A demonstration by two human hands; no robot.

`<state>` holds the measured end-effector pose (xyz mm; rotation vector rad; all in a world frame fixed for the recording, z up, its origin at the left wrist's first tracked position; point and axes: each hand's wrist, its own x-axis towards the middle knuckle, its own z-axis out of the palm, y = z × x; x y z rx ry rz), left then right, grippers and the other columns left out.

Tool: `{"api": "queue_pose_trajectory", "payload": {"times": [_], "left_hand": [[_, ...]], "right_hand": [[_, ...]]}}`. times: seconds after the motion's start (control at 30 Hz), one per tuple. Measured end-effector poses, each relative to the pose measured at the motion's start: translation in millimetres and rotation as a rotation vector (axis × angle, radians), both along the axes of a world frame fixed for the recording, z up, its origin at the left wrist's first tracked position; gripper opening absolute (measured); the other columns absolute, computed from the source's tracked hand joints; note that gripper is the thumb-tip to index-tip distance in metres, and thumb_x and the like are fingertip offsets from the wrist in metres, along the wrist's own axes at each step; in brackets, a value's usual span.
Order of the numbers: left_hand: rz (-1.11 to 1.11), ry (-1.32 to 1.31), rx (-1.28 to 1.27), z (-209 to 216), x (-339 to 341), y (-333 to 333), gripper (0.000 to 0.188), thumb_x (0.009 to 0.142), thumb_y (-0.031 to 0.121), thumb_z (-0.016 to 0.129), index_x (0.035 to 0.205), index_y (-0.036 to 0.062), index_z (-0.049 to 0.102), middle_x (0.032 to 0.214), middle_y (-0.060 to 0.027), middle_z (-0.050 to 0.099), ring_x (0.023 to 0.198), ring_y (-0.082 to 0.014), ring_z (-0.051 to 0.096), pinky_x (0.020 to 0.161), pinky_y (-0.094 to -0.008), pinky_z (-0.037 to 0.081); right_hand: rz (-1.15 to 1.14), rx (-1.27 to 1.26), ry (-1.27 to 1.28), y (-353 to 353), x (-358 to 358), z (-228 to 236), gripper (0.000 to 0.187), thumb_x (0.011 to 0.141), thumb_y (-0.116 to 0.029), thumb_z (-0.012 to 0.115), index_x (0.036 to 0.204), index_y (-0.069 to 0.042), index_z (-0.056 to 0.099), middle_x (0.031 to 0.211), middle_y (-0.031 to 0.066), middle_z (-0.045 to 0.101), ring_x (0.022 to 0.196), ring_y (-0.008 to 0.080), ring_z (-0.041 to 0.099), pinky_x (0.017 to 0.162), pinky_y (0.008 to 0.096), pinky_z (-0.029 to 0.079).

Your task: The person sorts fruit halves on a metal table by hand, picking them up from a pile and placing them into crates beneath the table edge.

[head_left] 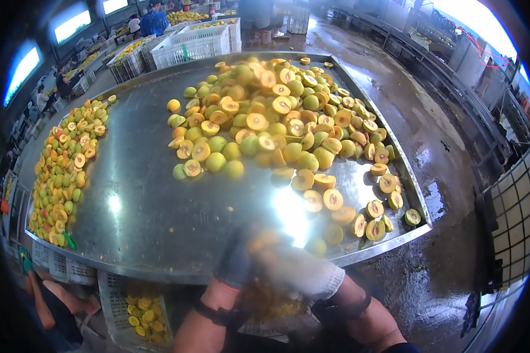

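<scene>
Counter gleams; at its near edge left hand and right hand probably split fruit, grip unreadable; next calls for parting halves.

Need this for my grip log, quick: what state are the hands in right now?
Left hand: dark-gloved, blurred; open or closed can't be told.
Right hand: white-gloved, also too blurred to tell.

Looked it all over and couldn't read any writing, tbh. No label, number or sign was legible on the fruit, the metal table or the white crates behind it; the far background was too blurry to tell.
</scene>
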<state>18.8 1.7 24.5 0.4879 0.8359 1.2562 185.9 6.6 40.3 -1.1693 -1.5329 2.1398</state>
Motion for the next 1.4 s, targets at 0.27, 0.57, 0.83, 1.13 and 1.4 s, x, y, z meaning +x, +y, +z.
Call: {"api": "queue_pose_trajectory", "payload": {"times": [0.27, 0.57, 0.83, 1.13, 1.4], "left_hand": [[-0.004, 0.732, 0.239, -49, -9, 5, 0.058, 0.105, 0.055, 0.047, 0.111, 0.0006, 0.065, 0.099, -0.0094, 0.067, 0.086, -0.0196, 0.067, 0.084, -0.0348, 0.056], [-0.107, 0.559, 0.101, -33, -12, 9, 0.07, 0.105, 0.06, 0.037, 0.108, -0.0019, 0.07, 0.097, -0.0112, 0.071, 0.089, -0.0199, 0.067, 0.082, -0.0323, 0.055], [-0.103, 0.743, 0.352, -15, -10, -2, 0.063, 0.1, 0.058, 0.054, 0.12, -0.0014, 0.066, 0.102, -0.0093, 0.071, 0.088, -0.0204, 0.068, 0.079, -0.0324, 0.055], [-0.167, 0.841, 0.467, 13, -3, -5, 0.053, 0.104, 0.05, 0.052, 0.11, 0.0021, 0.072, 0.096, -0.0112, 0.074, 0.087, -0.0234, 0.071, 0.08, -0.0344, 0.055], [-0.089, 1.207, 0.575, -35, -9, 3, 0.057, 0.102, 0.055, 0.053, 0.108, 0.0006, 0.072, 0.093, -0.0098, 0.075, 0.087, -0.0227, 0.072, 0.082, -0.0367, 0.056]], "right_hand": [[-0.111, 0.873, -0.175, -6, -3, -9, 0.033, 0.1, -0.033, 0.057, 0.1, -0.001, 0.055, 0.073, 0.0182, 0.062, 0.065, 0.0383, 0.064, 0.06, 0.0463, 0.051], [0.0, 0.829, -0.266, 1, 4, -5, 0.034, 0.101, -0.035, 0.055, 0.096, -0.002, 0.061, 0.083, 0.0255, 0.066, 0.081, 0.0454, 0.066, 0.072, 0.0529, 0.05], [-0.093, 0.712, -0.098, 8, 7, -14, 0.044, 0.103, -0.042, 0.05, 0.101, 0.0, 0.064, 0.084, 0.0265, 0.066, 0.084, 0.0476, 0.064, 0.074, 0.0528, 0.049], [0.05, 0.767, -0.198, 6, 25, 9, 0.051, 0.104, -0.048, 0.049, 0.102, 0.001, 0.064, 0.081, 0.0243, 0.065, 0.081, 0.0416, 0.065, 0.073, 0.0486, 0.049], [-0.102, 0.72, 0.007, -4, 20, -26, 0.045, 0.104, -0.043, 0.051, 0.108, 0.0, 0.062, 0.079, 0.0239, 0.065, 0.079, 0.0421, 0.066, 0.073, 0.0465, 0.05]]}}
